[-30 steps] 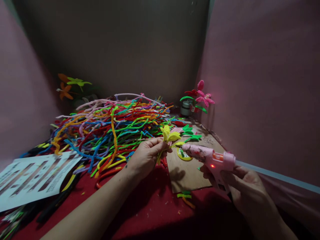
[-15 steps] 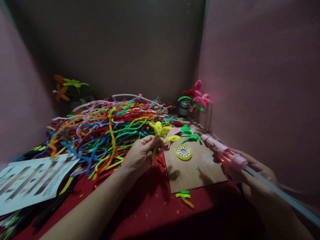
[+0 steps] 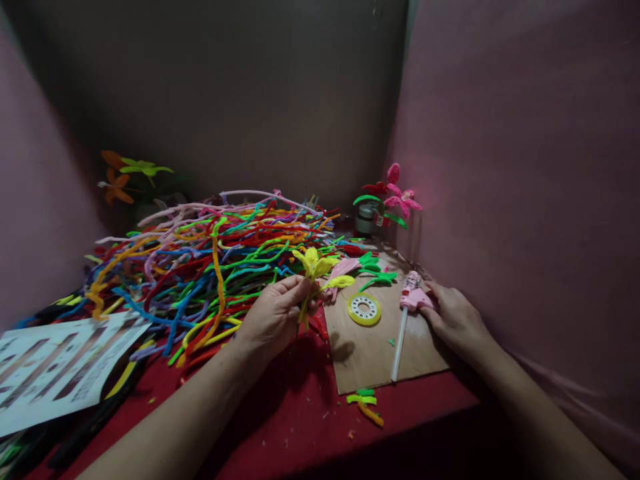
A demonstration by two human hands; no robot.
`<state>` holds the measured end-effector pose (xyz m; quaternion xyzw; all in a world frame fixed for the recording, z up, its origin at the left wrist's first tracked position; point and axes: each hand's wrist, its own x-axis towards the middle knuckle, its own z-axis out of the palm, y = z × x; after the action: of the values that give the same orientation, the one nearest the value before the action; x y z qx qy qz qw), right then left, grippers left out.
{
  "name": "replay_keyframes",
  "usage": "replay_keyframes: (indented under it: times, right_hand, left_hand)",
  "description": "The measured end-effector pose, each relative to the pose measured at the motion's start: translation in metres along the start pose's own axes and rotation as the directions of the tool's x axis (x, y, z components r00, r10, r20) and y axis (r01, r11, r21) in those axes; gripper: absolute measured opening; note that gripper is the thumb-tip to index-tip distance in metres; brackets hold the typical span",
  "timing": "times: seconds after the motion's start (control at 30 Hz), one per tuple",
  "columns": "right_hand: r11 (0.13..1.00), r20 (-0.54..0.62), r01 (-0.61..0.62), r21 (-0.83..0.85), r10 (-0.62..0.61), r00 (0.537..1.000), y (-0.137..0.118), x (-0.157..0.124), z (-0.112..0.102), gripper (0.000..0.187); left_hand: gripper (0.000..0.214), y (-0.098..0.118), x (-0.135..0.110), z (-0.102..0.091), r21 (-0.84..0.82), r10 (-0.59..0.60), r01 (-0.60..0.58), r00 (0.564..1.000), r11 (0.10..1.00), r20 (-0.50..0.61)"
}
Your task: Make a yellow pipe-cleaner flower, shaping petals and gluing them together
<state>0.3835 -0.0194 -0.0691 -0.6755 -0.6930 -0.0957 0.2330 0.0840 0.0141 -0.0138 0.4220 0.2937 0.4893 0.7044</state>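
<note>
My left hand pinches the stem of a yellow pipe-cleaner flower, its petals spread above the fingertips. Over the right part of a wooden board, my right hand is closed around the handle of a pink hot glue gun. A clear glue stick sticks out of the gun's back end toward me. Between the hands lies a yellow-rimmed tape roll. Pink petals, a yellow petal loop and green pipe-cleaner leaves are at the board's far left.
A big heap of coloured pipe cleaners fills the table's left and back. Printed paper lies at the left. Pink flowers stand by the right wall, orange ones at back left. Pipe-cleaner scraps lie on the red cloth.
My right hand has brought the glue gun from the right side in over the board and turned it, lower now. My left hand keeps the flower in nearly the same spot.
</note>
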Motion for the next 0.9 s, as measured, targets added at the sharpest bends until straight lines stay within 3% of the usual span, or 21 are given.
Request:
replay_keyframes:
  times: [0.07,0.13,0.2,0.27,0.33,0.4,0.47,0.57,0.73,0.9]
  right_hand:
    - [0.997,0.022,0.071,-0.005,-0.071,0.997,0.003,0.001,-0.002,0.041]
    - [0.995,-0.036,0.103,0.017,-0.103,0.994,0.000,-0.001,-0.011,0.038]
    - [0.996,-0.170,0.028,0.083,-0.013,0.985,-0.014,-0.004,-0.025,0.032]
    - [0.940,-0.165,-0.049,0.338,0.110,0.980,-0.039,-0.008,-0.039,0.024]
    - [0.734,0.104,-0.172,0.657,0.138,0.985,-0.073,-0.008,-0.045,0.021]
    - [0.438,0.412,-0.377,0.816,0.016,0.911,-0.108,-0.005,-0.043,0.023]
    - [0.150,0.492,-0.480,0.865,-0.057,0.869,-0.136,0.002,-0.034,0.026]
    - [-0.147,0.419,-0.424,0.893,-0.066,0.906,-0.163,0.014,-0.019,0.016]
    - [-0.376,0.403,-0.412,0.830,-0.106,0.909,-0.176,0.023,-0.010,0.008]
    - [-0.461,0.409,-0.402,0.791,-0.089,0.908,-0.176,0.019,-0.004,0.010]
  left_hand:
    - [0.018,0.000,0.000,-0.001,-0.021,0.002,-0.002,1.000,1.000,-0.001]
    - [0.019,0.000,0.001,-0.002,-0.046,0.004,-0.003,1.000,0.999,0.013]
    - [0.019,0.000,0.001,-0.003,-0.066,-0.001,0.003,0.999,0.998,0.034]
    - [0.019,-0.001,0.000,-0.004,-0.082,-0.011,0.016,0.998,0.996,0.057]
    - [0.019,-0.002,0.000,-0.004,-0.098,-0.015,0.022,0.997,0.995,0.073]
    - [0.018,-0.003,-0.002,-0.003,-0.108,-0.022,0.030,0.996,0.994,0.082]
    - [0.017,-0.004,-0.003,-0.003,-0.111,-0.034,0.043,0.996,0.993,0.086]
    - [0.018,-0.004,-0.004,-0.002,-0.112,-0.037,0.048,0.995,0.993,0.097]
    - [0.017,-0.006,-0.003,-0.003,-0.124,-0.013,0.026,0.994,0.992,0.106]
    - [0.013,-0.010,-0.005,-0.004,-0.125,-0.025,0.038,0.995,0.991,0.101]
